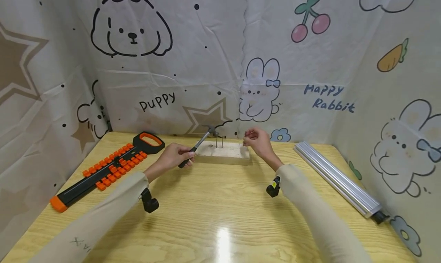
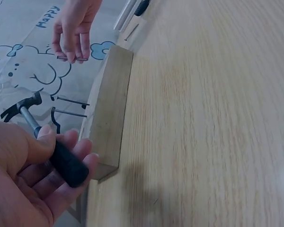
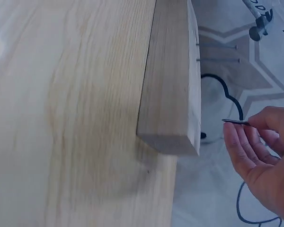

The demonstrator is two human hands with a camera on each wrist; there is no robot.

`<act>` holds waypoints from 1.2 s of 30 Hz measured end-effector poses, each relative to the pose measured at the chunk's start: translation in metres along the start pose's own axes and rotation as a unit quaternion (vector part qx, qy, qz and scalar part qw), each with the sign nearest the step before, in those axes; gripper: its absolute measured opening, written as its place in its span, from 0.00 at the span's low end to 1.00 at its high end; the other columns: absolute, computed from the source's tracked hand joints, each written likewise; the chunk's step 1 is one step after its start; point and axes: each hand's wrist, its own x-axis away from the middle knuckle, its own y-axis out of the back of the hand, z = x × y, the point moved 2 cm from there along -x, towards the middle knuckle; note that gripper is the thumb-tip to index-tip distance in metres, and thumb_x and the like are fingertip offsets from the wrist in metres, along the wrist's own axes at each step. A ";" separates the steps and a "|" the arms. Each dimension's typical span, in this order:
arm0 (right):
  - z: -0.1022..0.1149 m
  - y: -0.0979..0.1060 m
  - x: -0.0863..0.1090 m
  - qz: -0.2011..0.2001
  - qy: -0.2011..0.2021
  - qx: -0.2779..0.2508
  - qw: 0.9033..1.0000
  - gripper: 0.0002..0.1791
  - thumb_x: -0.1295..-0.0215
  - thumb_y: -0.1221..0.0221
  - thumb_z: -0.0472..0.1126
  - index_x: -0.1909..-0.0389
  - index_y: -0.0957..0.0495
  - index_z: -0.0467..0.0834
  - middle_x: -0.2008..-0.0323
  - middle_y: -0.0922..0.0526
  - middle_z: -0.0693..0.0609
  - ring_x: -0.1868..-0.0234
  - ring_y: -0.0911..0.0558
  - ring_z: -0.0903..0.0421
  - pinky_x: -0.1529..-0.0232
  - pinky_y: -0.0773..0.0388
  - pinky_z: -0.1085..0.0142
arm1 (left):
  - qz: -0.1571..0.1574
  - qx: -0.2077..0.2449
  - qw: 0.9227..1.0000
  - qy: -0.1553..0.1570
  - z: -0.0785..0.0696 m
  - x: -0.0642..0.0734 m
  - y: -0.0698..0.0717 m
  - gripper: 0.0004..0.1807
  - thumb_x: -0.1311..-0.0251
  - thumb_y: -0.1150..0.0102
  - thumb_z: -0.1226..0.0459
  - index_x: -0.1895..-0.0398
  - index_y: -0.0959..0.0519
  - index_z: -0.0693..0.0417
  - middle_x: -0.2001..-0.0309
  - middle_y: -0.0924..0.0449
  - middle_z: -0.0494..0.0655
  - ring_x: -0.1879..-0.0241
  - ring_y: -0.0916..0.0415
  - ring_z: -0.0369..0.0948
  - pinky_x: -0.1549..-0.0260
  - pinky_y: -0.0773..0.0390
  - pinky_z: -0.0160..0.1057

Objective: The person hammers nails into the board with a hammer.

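Observation:
My left hand (image 1: 171, 156) grips a small claw hammer (image 2: 62, 155) by its black handle, the dark head raised at the left of a wooden block (image 1: 224, 160). Two nails (image 3: 218, 60) stand upright in the top of this pale block, side by side near its middle. Over the block's right end, my right hand (image 1: 259, 143) pinches another nail (image 3: 235, 122) between thumb and fingers. The right wrist view shows that nail's pointed tip past the fingertips, apart from the wood.
At the left lies a black and orange rack (image 1: 118, 165) with orange clips. A silver metal bar (image 1: 339, 180) with a black end lies at the right. One thin nail-like piece (image 2: 131, 32) rests on the wooden table (image 1: 206, 201) beyond the block. A printed cloth hangs behind.

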 end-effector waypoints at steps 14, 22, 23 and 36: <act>0.000 -0.038 -0.004 0.019 0.024 -0.061 0.998 0.13 0.24 0.42 0.31 0.47 0.23 0.24 0.53 0.17 0.28 0.53 0.14 0.32 0.49 0.15 0.48 | -0.039 -0.099 0.994 -0.038 -0.004 0.002 0.005 0.13 0.24 0.41 0.67 0.51 0.14 0.71 0.65 0.12 0.59 0.65 0.13 0.59 0.66 0.13 0.54; -0.003 -0.056 -0.006 0.009 0.040 -0.060 0.997 0.07 0.27 0.39 0.29 0.54 0.19 0.27 0.60 0.15 0.34 0.63 0.13 0.46 0.55 0.12 0.55 | -0.052 -0.136 0.988 -0.055 -0.004 0.002 0.005 0.12 0.24 0.41 0.67 0.51 0.14 0.69 0.65 0.11 0.58 0.66 0.13 0.58 0.71 0.15 0.46; -0.003 -0.057 -0.006 0.010 0.042 -0.061 0.997 0.07 0.27 0.39 0.29 0.55 0.19 0.27 0.60 0.15 0.34 0.64 0.14 0.50 0.57 0.12 0.57 | -0.053 -0.139 0.987 -0.057 -0.004 0.002 0.005 0.12 0.24 0.41 0.67 0.51 0.13 0.69 0.65 0.11 0.58 0.66 0.13 0.58 0.72 0.16 0.44; -0.007 -0.062 -0.009 -0.002 0.046 -0.043 0.998 0.07 0.28 0.38 0.29 0.55 0.19 0.27 0.58 0.14 0.33 0.60 0.14 0.47 0.57 0.13 0.64 | -0.060 -0.159 0.983 -0.063 -0.012 -0.001 0.002 0.13 0.23 0.42 0.66 0.50 0.13 0.68 0.64 0.12 0.58 0.66 0.14 0.57 0.78 0.24 0.35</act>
